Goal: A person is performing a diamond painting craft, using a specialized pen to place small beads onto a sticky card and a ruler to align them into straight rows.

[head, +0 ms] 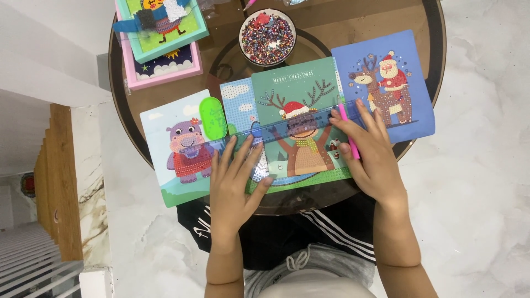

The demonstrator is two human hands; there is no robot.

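**A:** So what's going on at the table right now?

**B:** From my feed, a clear blue ruler (287, 131) lies flat across the green reindeer card (301, 118), running left over the hippo card (182, 146). The left hand (237, 174) has its fingers spread flat, pressing down on the ruler's left part and the small dotted card (243, 110) under it. The right hand (370, 149) rests its fingertips on the ruler's right end and pinches a pink pen (349, 132) between the fingers (tip pointing up toward the card's top edge).

**A:** How far along does it look?

**B:** My guess: the reindeer's body and hat look mostly filled with beads, but I can't tell from here whether any spots are bare. The santa card (386, 83) just to the right looks finished, and the hippo looks covered too.

**A:** Anything else around?

**B:** A bowl of mixed beads (268, 37) sits above the green card, a green oval tray (213, 117) lies on the hippo card's top right corner, and two framed pictures (163, 38) are stacked top left. All of it on a round brown table (331, 22).
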